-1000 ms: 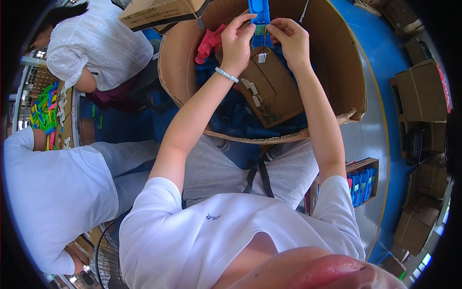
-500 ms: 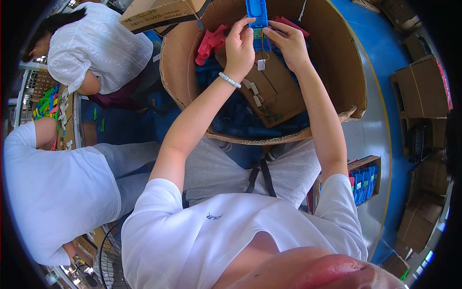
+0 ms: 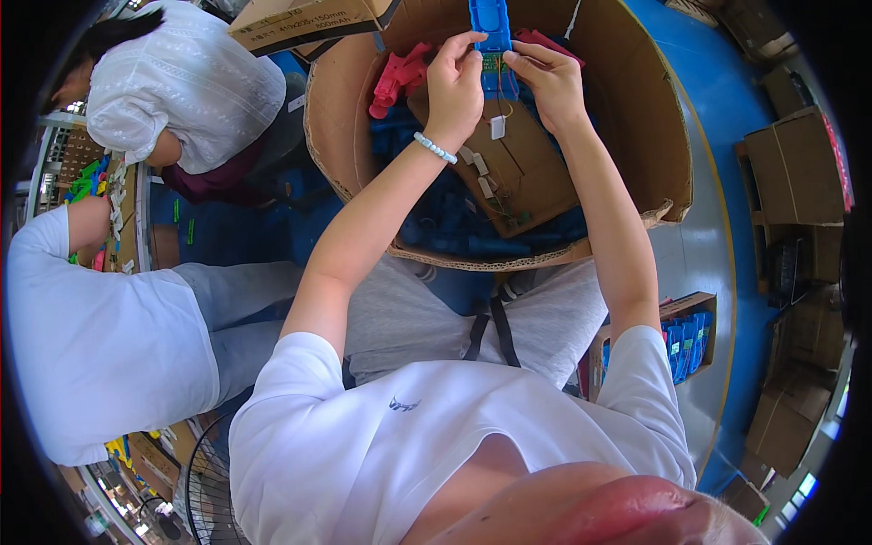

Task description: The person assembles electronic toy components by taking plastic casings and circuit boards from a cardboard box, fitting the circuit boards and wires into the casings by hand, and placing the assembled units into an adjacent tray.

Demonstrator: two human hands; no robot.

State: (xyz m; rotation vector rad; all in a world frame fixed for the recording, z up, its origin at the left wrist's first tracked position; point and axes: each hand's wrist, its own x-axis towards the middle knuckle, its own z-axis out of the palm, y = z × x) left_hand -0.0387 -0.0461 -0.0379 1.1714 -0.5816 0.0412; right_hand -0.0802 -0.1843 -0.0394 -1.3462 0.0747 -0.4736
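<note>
Over a large cardboard box [image 3: 636, 136], both my hands hold a blue plastic housing half [image 3: 490, 18] upright. A small green circuit board [image 3: 491, 63] lies against the housing between my fingertips. Thin wires run down from the board to a white connector [image 3: 497, 126], which dangles below. My left hand [image 3: 454, 89] pinches the left edge of the housing, thumb near the board. On the right edge, my right hand [image 3: 552, 86] grips with thumb and bent fingers, its thumb close to the board.
Inside the box are red plastic parts [image 3: 397, 80], blue parts and a cardboard sheet [image 3: 536, 186] bearing wired white connectors. An open carton [image 3: 309, 23] overhangs its far left rim. Two people in white [image 3: 118, 336] work at left. A smaller carton of blue parts [image 3: 686, 341] stands right.
The housing and both hands have shifted slightly right and down, and more blue shows below the board. At the left, the nearer person's arm has moved a little.
</note>
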